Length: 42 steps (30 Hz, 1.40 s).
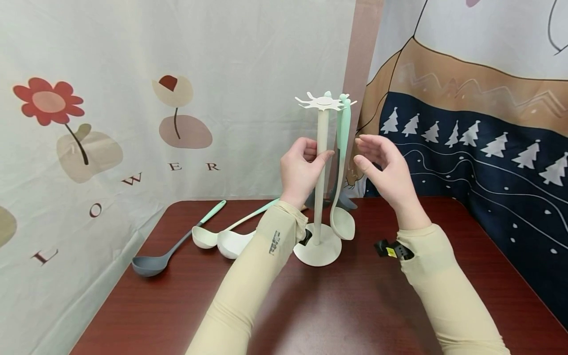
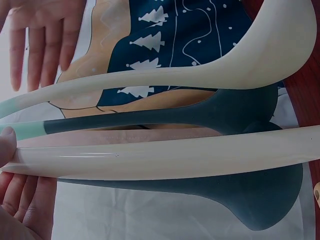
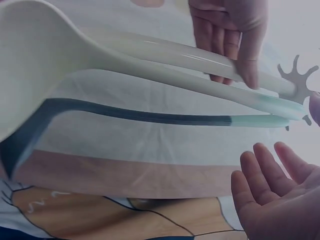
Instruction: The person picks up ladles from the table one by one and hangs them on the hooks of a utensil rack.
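Note:
My left hand (image 1: 302, 170) grips the cream pole (image 1: 322, 133) of a utensil stand, thumb on one side and fingers behind. The stand has a round base (image 1: 317, 256) and a top ring of hooks (image 1: 323, 102). From the hooks on the right hangs a cream ladle (image 1: 343, 224) with a mint handle. Dark grey utensils (image 2: 240, 110) hang behind it; in the head view they are partly hidden. My right hand (image 1: 385, 165) is held in the air just right of the ladle's handle, fingers extended and apart from it. In the right wrist view its palm (image 3: 285, 200) holds nothing.
On the left of the dark red table (image 1: 355, 315) lie a grey ladle (image 1: 151, 265), a cream ladle (image 1: 204, 237) and another white utensil head (image 1: 232, 245), partly covered by my left sleeve. Printed cloths (image 1: 248, 74) hang behind the table and on the right.

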{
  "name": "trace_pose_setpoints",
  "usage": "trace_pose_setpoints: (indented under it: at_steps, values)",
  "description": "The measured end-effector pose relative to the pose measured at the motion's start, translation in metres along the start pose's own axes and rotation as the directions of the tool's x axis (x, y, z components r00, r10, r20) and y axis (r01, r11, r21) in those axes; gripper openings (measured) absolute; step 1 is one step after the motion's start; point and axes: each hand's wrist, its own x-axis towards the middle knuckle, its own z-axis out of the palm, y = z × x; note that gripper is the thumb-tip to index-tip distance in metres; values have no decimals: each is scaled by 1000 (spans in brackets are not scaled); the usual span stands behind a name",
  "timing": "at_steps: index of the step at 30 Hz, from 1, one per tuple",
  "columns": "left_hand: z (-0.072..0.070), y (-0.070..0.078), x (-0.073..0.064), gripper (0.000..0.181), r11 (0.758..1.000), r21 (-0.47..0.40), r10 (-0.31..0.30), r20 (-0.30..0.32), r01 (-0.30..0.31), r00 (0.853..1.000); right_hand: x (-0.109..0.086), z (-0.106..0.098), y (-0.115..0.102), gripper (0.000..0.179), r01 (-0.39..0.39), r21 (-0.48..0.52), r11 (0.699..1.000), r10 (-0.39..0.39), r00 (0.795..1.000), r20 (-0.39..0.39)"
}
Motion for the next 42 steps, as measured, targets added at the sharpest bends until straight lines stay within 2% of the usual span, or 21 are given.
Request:
trace_pose_setpoints:
  at_steps: [7,15,21,31,39,42]
  values:
    - [0,-1,0,21,1000,-2,7,1,-7,1000,18,-3,-12,57,11,-4,1000,-11,1000,-28]
    - [0,-1,0,21,1000,-8,0,10,0,1000,41,-5,-21,69,-7,150,989,1,999,35]
    - [0,0,0,21,1000,-14,-2,18,3,1000,54,-6,-23,68,-40,288,957,17,996,82]
    - [0,-1,1,21,1000,-16,-1,12,1,1000,70,-1,-25,64,-39,372,928,-14,990,139]
    - [0,0,1,21,1000,-12,5,6,-5,1000,79,4,-29,50,-94,452,887,31,989,145]
    - [0,0,0,21,1000,-10,4,7,-4,1000,80,5,-29,44,-121,450,885,63,988,140]
